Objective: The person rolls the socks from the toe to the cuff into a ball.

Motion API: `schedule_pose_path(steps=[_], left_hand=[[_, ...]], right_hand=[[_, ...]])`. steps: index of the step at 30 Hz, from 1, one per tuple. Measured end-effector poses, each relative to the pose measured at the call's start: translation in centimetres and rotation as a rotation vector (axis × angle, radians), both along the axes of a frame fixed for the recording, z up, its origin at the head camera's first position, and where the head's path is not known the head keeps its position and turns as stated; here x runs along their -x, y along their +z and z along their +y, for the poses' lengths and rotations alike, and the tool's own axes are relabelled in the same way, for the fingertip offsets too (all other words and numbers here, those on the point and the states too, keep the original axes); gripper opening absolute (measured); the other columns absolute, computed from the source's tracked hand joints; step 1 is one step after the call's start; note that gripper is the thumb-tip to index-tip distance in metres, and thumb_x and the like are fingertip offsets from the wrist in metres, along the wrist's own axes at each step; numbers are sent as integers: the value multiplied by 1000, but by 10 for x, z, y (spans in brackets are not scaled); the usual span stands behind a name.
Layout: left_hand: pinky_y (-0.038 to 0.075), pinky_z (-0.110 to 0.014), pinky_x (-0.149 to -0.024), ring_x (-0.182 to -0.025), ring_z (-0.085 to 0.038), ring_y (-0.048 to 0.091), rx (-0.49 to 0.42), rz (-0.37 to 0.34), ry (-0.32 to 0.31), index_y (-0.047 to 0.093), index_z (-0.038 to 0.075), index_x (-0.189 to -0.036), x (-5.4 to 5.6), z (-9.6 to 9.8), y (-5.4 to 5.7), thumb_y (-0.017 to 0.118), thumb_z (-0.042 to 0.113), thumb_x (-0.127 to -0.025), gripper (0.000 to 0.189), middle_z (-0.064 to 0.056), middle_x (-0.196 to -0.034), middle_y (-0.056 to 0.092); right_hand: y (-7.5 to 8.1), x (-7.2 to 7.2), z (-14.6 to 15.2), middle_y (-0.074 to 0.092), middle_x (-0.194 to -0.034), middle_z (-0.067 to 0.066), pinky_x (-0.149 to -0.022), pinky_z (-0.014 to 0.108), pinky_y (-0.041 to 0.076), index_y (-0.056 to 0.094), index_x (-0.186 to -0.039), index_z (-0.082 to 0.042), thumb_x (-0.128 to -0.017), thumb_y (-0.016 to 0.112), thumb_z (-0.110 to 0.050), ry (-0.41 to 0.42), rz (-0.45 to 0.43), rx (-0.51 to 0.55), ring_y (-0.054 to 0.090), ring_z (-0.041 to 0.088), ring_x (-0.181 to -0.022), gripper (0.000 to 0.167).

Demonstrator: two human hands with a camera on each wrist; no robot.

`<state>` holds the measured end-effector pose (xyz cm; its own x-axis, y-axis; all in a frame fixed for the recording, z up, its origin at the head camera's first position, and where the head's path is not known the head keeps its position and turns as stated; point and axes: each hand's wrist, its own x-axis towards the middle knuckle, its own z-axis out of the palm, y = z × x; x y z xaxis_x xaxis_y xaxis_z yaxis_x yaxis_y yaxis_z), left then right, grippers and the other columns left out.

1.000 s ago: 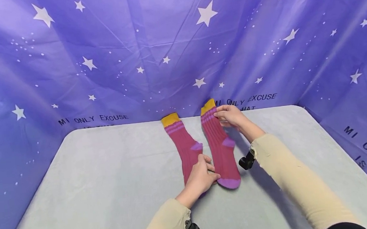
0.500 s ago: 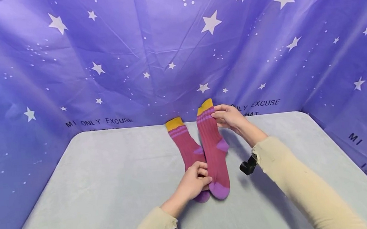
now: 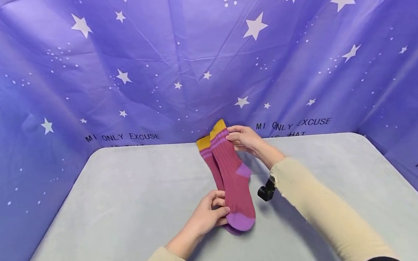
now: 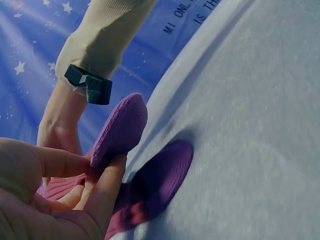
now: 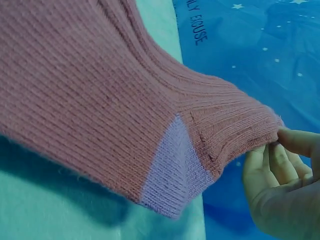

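Here, ribbed maroon sock [image 3: 233, 173], yellow cuff [image 3: 218, 127], purple heel [image 3: 243, 170] and toe [image 3: 242, 222]; both hands [image 3: 207, 213] [image 3: 245, 139] pinch it, matching sock [image 3: 212, 167] beneath.

Forward-down head view, close wrist views, upper sock [image 3: 235, 177] shared
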<state>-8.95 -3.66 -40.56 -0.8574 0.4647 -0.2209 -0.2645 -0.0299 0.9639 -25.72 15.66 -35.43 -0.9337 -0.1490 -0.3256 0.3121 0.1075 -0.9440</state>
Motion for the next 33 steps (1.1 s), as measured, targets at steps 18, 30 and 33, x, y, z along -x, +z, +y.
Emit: schedule_pose_path(steps=[18,30,33], left_hand=[[61,-27,-74,-82,-9,64,36,-22,37,41,-13,-132,11,-19,-20,55,-9,-91,44,-18,-107,66],[60,-26,-73,-82,-10,66,61,-16,-62,39,-13,-133,14,-23,-16,59,-4,-92,47,-17,-104,67],[61,-28,-76,-84,-11,67,52,-26,-85,37,-13,-134,16,-23,-13,59,-4,-92,47,-17,-105,68]], right_hand=[[-34,22,-23,66,-113,9,-88,29,58,44,-143,2,-99,58,-13,150,-104,-134,66,14,-93,48],[-28,-13,0,48,-70,-5,-66,21,39,53,-80,-8,-87,72,-11,554,222,-723,46,9,-67,21],[-24,-17,3,45,-70,-3,-62,21,39,50,-78,-9,-90,69,-8,527,211,-732,44,10,-62,22]])
